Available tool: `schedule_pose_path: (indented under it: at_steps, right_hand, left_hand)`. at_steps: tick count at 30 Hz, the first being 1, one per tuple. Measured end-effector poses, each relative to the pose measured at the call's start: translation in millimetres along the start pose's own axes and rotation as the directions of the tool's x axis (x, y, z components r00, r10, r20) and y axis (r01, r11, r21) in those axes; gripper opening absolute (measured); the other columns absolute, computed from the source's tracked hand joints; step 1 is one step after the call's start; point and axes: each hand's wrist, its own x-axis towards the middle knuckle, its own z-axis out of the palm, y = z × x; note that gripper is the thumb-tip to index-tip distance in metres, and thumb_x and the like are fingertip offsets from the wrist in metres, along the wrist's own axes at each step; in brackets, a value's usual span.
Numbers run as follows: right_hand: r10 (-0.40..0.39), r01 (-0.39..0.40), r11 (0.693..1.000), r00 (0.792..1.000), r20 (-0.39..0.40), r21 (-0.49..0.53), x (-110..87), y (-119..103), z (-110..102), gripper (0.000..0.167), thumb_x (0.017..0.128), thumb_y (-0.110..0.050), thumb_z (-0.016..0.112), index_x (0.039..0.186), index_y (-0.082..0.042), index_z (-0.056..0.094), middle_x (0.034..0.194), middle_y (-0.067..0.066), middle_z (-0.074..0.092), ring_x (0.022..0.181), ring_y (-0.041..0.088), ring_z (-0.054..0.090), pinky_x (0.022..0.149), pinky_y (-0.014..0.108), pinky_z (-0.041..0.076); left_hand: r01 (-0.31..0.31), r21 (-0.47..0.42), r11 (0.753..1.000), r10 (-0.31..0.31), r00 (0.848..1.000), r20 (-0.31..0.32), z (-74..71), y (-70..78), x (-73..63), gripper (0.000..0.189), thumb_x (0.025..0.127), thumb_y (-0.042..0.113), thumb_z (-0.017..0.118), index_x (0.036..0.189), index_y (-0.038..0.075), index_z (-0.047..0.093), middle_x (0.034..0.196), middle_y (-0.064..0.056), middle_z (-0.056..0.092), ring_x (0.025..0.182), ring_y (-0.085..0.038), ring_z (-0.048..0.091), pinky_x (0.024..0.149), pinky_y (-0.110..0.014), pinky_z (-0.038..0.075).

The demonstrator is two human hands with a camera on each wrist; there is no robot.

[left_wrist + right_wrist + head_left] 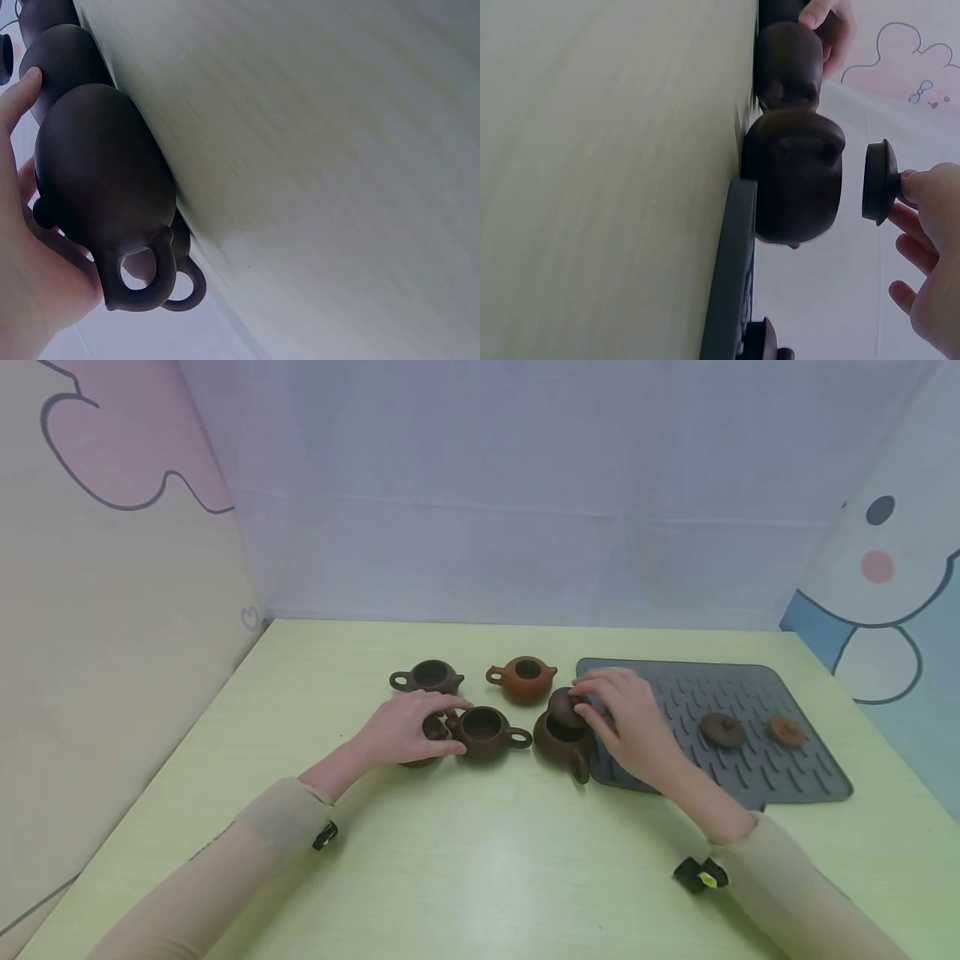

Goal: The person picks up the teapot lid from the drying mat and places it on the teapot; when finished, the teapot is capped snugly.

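My right hand [630, 722] pinches a dark brown teapot lid [879, 182] by its knob. In the head view the lid is tilted over the mouth of an open brown teapot [561, 745]; the right wrist view shows a gap between them. My left hand [405, 727] reaches over a dark teapot [105, 161] with a knob on top. Its thumb and index finger span the spout side of the lidless middle teapot [483, 735], thumb against the near wall. The left hand partly hides the knobbed teapot in the head view.
Behind stand a dark lidless teapot [431, 675] and a reddish-brown lidless one [527, 678]. A grey ridged mat [675, 693] lies at the right, bearing a dark lid [722, 730] and an orange-brown lid [786, 730]. The right teapot sits against the mat's left edge.
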Motion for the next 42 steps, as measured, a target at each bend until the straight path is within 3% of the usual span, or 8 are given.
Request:
schedule_pose_path:
  at_steps: [10, 19, 30, 42]
  right_hand:
    - [-0.053, 0.053, 0.998, 0.999, 0.01, 0.047, 15.1, -16.6, 19.3, 0.021, 0.087, -0.009, 0.073, 0.107, -0.006, 0.068, 0.117, 0.012, 0.067, 0.115, 0.033, 0.057, 0.098, 0.056, 0.043]
    - [-0.047, 0.042, 0.996, 0.997, 0.055, 0.081, 27.6, -31.4, 31.9, 0.017, 0.089, -0.012, 0.073, 0.105, -0.01, 0.07, 0.117, 0.008, 0.068, 0.117, 0.03, 0.057, 0.098, 0.057, 0.042]
    - [-0.076, 0.066, 0.994, 0.991, 0.11, 0.09, 38.8, -41.6, 50.2, 0.013, 0.091, -0.017, 0.071, 0.103, -0.012, 0.069, 0.113, 0.005, 0.068, 0.115, 0.025, 0.057, 0.098, 0.049, 0.044]
    - [-0.019, 0.013, 0.999, 0.985, 0.174, 0.039, 46.2, -56.9, 60.8, 0.015, 0.091, -0.025, 0.071, 0.102, -0.014, 0.07, 0.113, 0.004, 0.068, 0.115, 0.025, 0.058, 0.095, 0.051, 0.047]
  left_hand:
    - [0.004, -0.013, 1.0, -0.004, 1.0, -0.005, 1.0, -0.2, -0.2, 0.061, 0.08, 0.053, 0.076, 0.133, 0.028, 0.061, 0.109, 0.007, 0.072, 0.109, -0.018, 0.065, 0.09, -0.044, 0.054]
    - [0.01, -0.021, 1.0, -0.01, 1.0, 0.01, 1.6, -1.0, 0.3, 0.06, 0.081, 0.054, 0.074, 0.134, 0.029, 0.06, 0.108, 0.008, 0.072, 0.107, -0.016, 0.065, 0.089, -0.042, 0.054]
    - [-0.003, -0.03, 1.0, 0.003, 1.0, 0.002, 1.2, -1.2, 1.0, 0.06, 0.082, 0.052, 0.075, 0.134, 0.026, 0.061, 0.107, 0.005, 0.072, 0.102, -0.015, 0.066, 0.086, -0.04, 0.054]
    - [-0.004, -0.022, 1.0, 0.004, 1.0, 0.001, 1.6, -2.6, 0.7, 0.061, 0.082, 0.053, 0.074, 0.134, 0.025, 0.061, 0.109, 0.004, 0.072, 0.103, -0.016, 0.066, 0.086, -0.04, 0.055]
